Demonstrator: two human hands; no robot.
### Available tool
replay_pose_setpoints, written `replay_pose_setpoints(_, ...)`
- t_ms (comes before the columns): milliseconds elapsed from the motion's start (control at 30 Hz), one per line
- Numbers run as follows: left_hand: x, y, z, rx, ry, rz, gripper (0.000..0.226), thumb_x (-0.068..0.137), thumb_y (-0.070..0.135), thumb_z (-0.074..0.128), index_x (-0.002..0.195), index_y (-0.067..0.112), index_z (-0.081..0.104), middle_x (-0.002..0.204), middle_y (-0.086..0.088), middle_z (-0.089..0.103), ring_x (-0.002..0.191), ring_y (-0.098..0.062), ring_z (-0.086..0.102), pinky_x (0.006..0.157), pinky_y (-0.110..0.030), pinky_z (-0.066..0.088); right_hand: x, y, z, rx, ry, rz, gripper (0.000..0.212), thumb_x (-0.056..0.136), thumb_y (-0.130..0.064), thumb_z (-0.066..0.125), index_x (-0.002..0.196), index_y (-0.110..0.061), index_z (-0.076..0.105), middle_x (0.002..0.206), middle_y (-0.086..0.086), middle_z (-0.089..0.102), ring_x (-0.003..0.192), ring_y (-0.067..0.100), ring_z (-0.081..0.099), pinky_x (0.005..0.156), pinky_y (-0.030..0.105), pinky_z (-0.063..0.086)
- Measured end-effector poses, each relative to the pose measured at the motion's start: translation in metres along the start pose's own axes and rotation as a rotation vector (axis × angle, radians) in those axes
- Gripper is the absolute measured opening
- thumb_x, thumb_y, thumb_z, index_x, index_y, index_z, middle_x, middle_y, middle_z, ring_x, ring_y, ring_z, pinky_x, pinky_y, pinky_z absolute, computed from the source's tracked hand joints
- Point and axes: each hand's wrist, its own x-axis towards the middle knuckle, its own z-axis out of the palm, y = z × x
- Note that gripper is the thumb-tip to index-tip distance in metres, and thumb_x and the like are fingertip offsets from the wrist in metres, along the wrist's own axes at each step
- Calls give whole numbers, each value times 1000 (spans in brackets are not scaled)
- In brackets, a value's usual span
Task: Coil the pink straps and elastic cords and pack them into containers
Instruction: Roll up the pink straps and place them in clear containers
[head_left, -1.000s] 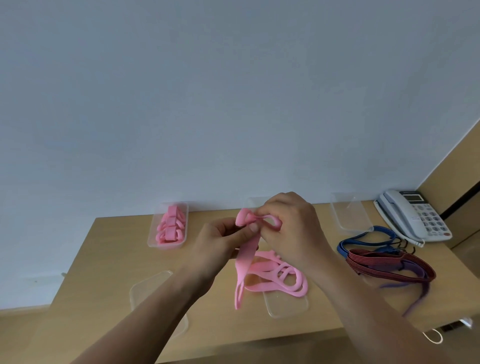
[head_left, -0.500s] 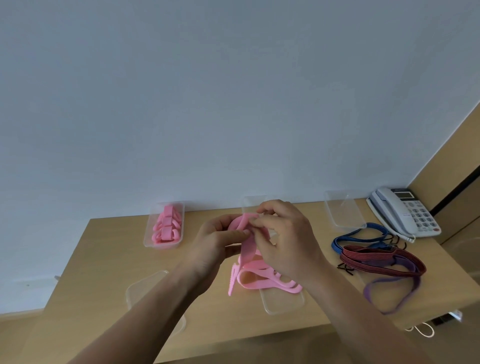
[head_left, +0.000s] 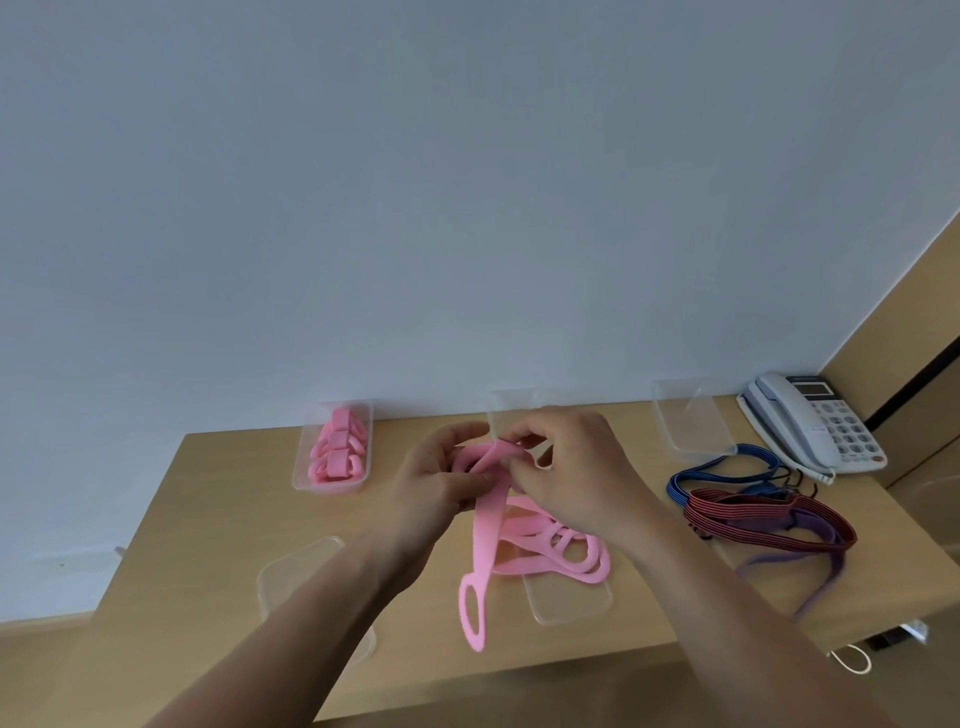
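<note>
The left hand (head_left: 441, 480) pinches the started coil of 1 pink strap (head_left: 488, 525) between thumb and fingers. The right hand (head_left: 576, 467) has its grip curled on the strap's upper end, above the surface (head_left: 218, 509). The tail hangs below the hands, loop end lowest. For a good coil, lay each turn flat and snug and draw the tail up evenly. Then seat the coil in the rear-left container (head_left: 300, 457) beside the coiled straps. The elastic cords (head_left: 753, 512) lie at right.
</note>
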Motion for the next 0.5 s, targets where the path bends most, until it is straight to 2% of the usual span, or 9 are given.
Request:
replay_pose_setpoints(100, 2, -5, -2, -43, 60, -26, 46, 91, -6, 66, 132, 12, 59, 116, -12, 76, 107, -32, 72, 96, -44, 57, -3, 1, 4, 56, 47, 23, 13, 81, -11, 71, 90, -19, 74, 78, -12, 72, 76, 7, 66, 73, 36, 55)
replay_pose_setpoints(233, 1, -4, -2, 25, 29, -45, 23, 91, 20, 68, 111, 12, 76, 104, -11, 79, 91, -24, 72, 83, -37, 59, -4, 0, 6, 56, 151, -11, 7, 82, -12, 74, 85, -18, 72, 74, -11, 69, 70, 11, 64, 68, 37, 54)
replay_pose_setpoints(267, 1, -4, -1, 49, 40, -63, 18, 96, 23, 67, 105, 13, 79, 101, -11, 79, 89, -24, 71, 82, -38, 59, -4, -1, 6, 38, 173, -31, 6, 82, -12, 74, 85, -16, 72, 73, -9, 67, 69, 12, 63, 66, 38, 54)
replay_pose_setpoints(400, 2, -4, 1, 128, 101, -96, 28, 101, 29, 63, 88, 15, 83, 92, -11, 80, 84, -25, 70, 88, -48, 57, -5, 0, 11, -27, 250, -111, 7, 80, -6, 73, 85, -11, 71, 75, -2, 67, 67, 18, 60, 64, 40, 52)
replay_pose_setpoints(500, 0, -2, 3, 103, 97, -84, 25, 100, 26, 64, 90, 14, 83, 97, -15, 79, 92, -34, 72, 93, -52, 57, -8, 3, 14, -78, 285, -144, 13, 79, -1, 74, 88, -10, 71, 80, -1, 66, 67, 18, 60, 62, 39, 52)
